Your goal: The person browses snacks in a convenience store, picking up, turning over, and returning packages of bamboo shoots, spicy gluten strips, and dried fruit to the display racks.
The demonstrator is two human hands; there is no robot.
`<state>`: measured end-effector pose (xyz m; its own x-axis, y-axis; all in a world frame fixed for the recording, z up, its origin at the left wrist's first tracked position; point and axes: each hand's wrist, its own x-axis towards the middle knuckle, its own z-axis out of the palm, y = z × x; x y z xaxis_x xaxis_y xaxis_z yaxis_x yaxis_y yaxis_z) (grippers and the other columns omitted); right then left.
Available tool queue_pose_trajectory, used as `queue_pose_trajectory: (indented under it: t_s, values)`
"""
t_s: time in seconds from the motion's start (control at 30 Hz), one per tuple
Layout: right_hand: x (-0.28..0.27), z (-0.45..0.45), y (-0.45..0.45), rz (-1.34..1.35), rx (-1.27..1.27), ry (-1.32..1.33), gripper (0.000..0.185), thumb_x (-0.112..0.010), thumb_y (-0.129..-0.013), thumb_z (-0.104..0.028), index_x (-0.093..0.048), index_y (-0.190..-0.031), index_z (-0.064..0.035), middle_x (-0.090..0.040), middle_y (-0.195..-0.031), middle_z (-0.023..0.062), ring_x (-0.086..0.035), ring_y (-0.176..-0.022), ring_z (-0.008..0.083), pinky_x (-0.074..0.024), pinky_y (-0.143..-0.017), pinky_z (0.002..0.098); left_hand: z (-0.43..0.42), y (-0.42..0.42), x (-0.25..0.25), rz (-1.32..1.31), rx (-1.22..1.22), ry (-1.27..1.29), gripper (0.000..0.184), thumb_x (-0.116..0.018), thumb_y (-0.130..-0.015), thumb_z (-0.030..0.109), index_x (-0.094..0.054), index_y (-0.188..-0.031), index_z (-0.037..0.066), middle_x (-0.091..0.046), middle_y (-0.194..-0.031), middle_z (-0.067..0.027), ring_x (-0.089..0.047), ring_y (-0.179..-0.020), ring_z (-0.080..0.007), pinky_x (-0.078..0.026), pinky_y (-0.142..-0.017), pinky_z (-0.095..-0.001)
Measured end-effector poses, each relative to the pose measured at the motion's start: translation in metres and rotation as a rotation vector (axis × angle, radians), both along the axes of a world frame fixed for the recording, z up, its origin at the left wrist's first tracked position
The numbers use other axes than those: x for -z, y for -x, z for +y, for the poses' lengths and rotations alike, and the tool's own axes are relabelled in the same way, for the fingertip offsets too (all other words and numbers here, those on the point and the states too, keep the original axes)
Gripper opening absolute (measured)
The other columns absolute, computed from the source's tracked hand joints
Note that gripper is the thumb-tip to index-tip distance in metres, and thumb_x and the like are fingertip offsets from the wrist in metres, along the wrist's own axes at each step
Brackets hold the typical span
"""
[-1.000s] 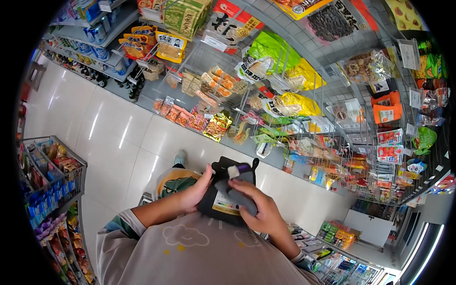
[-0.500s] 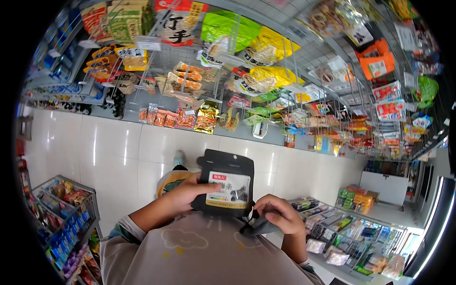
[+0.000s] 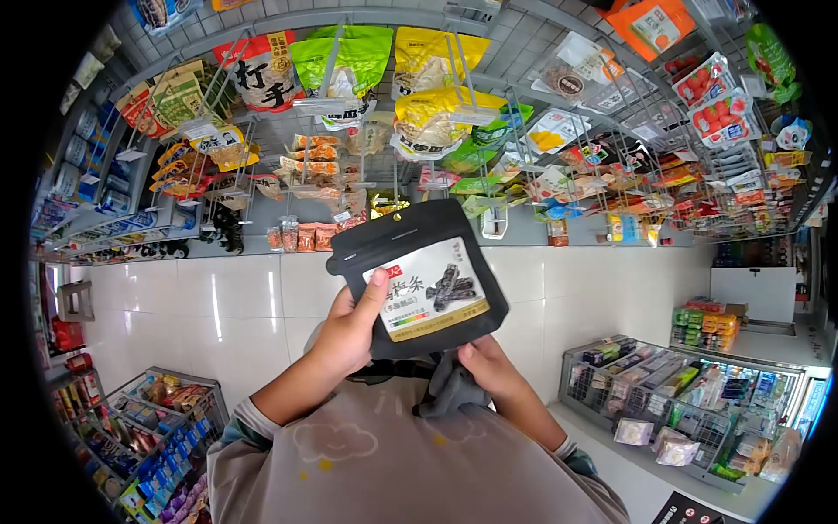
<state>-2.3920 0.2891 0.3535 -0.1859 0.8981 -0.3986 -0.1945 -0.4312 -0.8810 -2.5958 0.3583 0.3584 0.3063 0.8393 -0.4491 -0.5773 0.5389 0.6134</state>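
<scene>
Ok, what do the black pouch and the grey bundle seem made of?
Black pouch: probably plastic film or laminate with a matte finish, judging by its thin, flat edges and dull surface. Grey bundle: likely soft, matte fabric, given its loose folds; weave unclear.

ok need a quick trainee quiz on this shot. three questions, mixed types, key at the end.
1. Which hand overlaps the front label of the black plum-strip pouch?
2. True or false: the gray fabric item is beside the right hand, leaving the label's printing uncovered by fabric.
3. The pouch's hang hole is: A) in the label, B) at the bottom edge, C) near the top edge.

Key: 1. The left hand, its thumb lying across the label. 2. True. 3. C.
</scene>
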Motion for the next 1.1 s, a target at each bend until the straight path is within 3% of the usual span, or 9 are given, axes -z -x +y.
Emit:
queue_pose_trajectory:
  t_s: [0.07, 0.13, 0.27, 0.3, 0.4, 0.63, 0.7, 0.8, 1.1]
  values:
    - [-0.001, 0.011, -0.017, 0.140, -0.141, -0.009, 0.065, -0.064, -0.093, -0.047, -0.047, -0.135, -0.0006, -0.062, -0.121, 0.0088, -0.058, -0.108, 0.0186, -0.0437, -0.095, 0.0323, 0.000, -0.013, -0.008, 0.025, -0.002, 0.029, 0.047, -0.051, -0.104, 0.039, -0.052, -0.131, 0.001, -0.063, -0.124, -0.0100, -0.060, -0.112, -0.0158, -0.049, -0.096, -0.0326]
    - [-0.012, 0.019, -0.023, 0.193, -0.091, 0.017, 0.066, -0.067, -0.090, -0.050, -0.049, -0.133, -0.0016, -0.063, -0.111, 0.0068, -0.059, -0.097, 0.0152, -0.0471, -0.084, 0.0290, -0.002, -0.024, -0.001, 0.247, -0.047, -0.146, 0.047, -0.051, -0.104, 0.038, -0.053, -0.130, 0.000, -0.063, -0.123, -0.0090, -0.060, -0.109, -0.0132, -0.048, -0.095, -0.0302]
    - [-0.019, 0.024, -0.047, 0.204, -0.019, 0.081, 0.064, -0.070, -0.088, -0.045, -0.049, -0.132, -0.0027, -0.063, -0.103, 0.0071, -0.059, -0.092, 0.0157, -0.0476, -0.082, 0.0287, 0.000, -0.047, -0.009, 0.302, -0.070, -0.184, 0.044, -0.050, -0.105, 0.035, -0.055, -0.128, -0.002, -0.064, -0.120, -0.0077, -0.059, -0.108, -0.0114, -0.047, -0.094, -0.0276]
    - [-0.019, 0.028, -0.058, 0.278, -0.066, 0.096, 0.064, -0.067, -0.091, -0.032, -0.039, -0.140, -0.0021, -0.057, -0.120, 0.0066, -0.055, -0.105, 0.0146, -0.0444, -0.090, 0.0305, 0.000, -0.053, -0.010, 0.275, -0.092, -0.174, 0.043, -0.052, -0.104, 0.033, -0.055, -0.129, -0.002, -0.064, -0.120, -0.0080, -0.059, -0.108, -0.0113, -0.047, -0.094, -0.0274]
    - [-0.009, 0.027, -0.087, 0.363, -0.110, 0.123, 0.066, -0.065, -0.092, -0.012, -0.031, -0.148, -0.0024, -0.051, -0.136, 0.0062, -0.051, -0.118, 0.0135, -0.0413, -0.099, 0.0326, -0.005, -0.072, -0.017, 0.336, -0.096, -0.167, 0.042, -0.056, -0.103, 0.030, -0.054, -0.130, -0.002, -0.064, -0.121, -0.0081, -0.059, -0.107, -0.0112, -0.048, -0.093, -0.0273]
    - [-0.021, 0.047, -0.105, 0.336, -0.003, -0.007, 0.058, -0.068, -0.091, -0.013, -0.042, -0.142, -0.0007, -0.055, -0.134, 0.0079, -0.053, -0.119, 0.0133, -0.0425, -0.100, 0.0325, -0.008, -0.112, -0.032, 0.502, -0.073, -0.273, 0.038, -0.061, -0.101, 0.026, -0.058, -0.127, -0.001, -0.065, -0.118, -0.0069, -0.059, -0.105, -0.0096, -0.048, -0.090, -0.0257]
    - [-0.021, 0.054, -0.111, 0.346, 0.017, 0.106, 0.048, -0.069, -0.092, -0.014, -0.051, -0.134, -0.0004, -0.062, -0.126, 0.0067, -0.058, -0.112, 0.0114, -0.0459, -0.097, 0.0295, -0.011, -0.121, -0.032, 0.535, -0.064, -0.278, 0.036, -0.062, -0.100, 0.025, -0.059, -0.125, -0.002, -0.066, -0.117, -0.0066, -0.059, -0.104, -0.0095, -0.048, -0.090, -0.0254]
    - [-0.015, 0.055, -0.119, 0.416, 0.054, 0.035, 0.040, -0.069, -0.093, -0.014, -0.056, -0.128, -0.0005, -0.067, -0.118, 0.0051, -0.061, -0.107, 0.0105, -0.0483, -0.093, 0.0277, -0.017, -0.137, -0.034, 0.547, -0.083, -0.252, 0.035, -0.063, -0.099, 0.024, -0.061, -0.123, -0.002, -0.067, -0.115, -0.0063, -0.060, -0.103, -0.0096, -0.048, -0.089, -0.0251]
    - [-0.003, 0.053, -0.158, 0.341, -0.052, -0.101, 0.053, -0.069, -0.091, -0.004, -0.043, -0.137, -0.0005, -0.061, -0.127, 0.0070, -0.059, -0.116, 0.0134, -0.0469, -0.099, 0.0308, -0.039, -0.167, -0.027, 0.642, -0.126, -0.176, 0.032, -0.066, -0.098, 0.021, -0.061, -0.118, -0.003, -0.068, -0.113, -0.0073, -0.062, -0.101, -0.0105, -0.049, -0.087, -0.0254]
